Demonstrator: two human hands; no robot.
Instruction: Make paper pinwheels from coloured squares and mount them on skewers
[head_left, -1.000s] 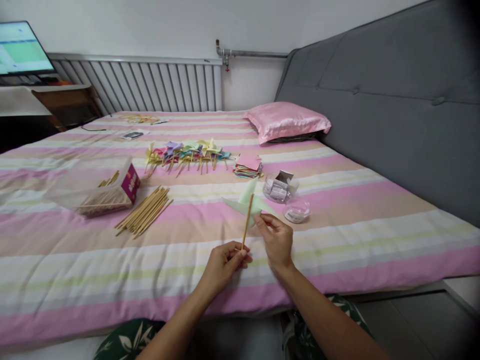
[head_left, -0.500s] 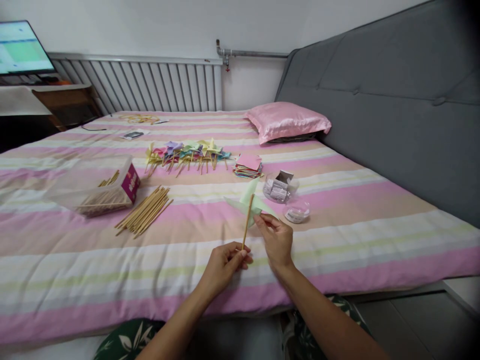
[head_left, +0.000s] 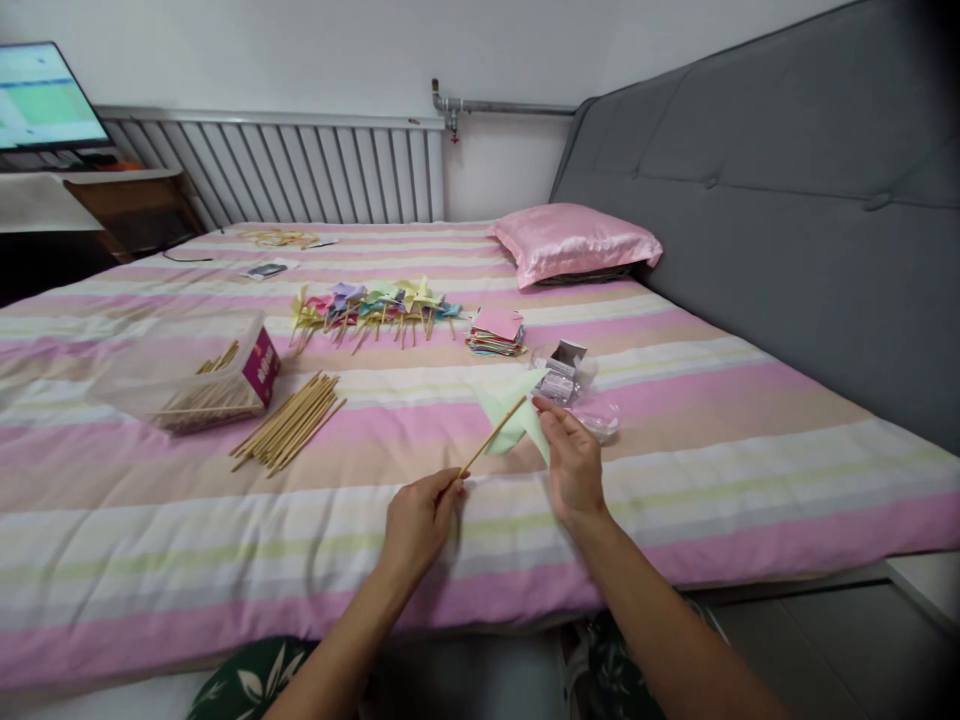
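My left hand (head_left: 416,518) pinches the lower end of a thin wooden stick (head_left: 491,438) that slants up to the right. A pale green paper pinwheel (head_left: 508,412) sits at the stick's top. My right hand (head_left: 574,462) touches the pinwheel's right blade with its fingertips. Both hands hover above the striped bedspread (head_left: 225,520), near the bed's front edge.
Loose wooden sticks (head_left: 289,433) lie left of my hands beside a clear box (head_left: 202,375) holding more. Further back are several finished coloured pinwheels (head_left: 371,305), a stack of paper squares (head_left: 495,332), small clear containers (head_left: 561,378), a pink pillow (head_left: 574,243) and a grey headboard (head_left: 787,200).
The stick has tilted from nearly upright to slanting right. My left hand moved left and slightly down; my right hand moved right and up with the pinwheel.
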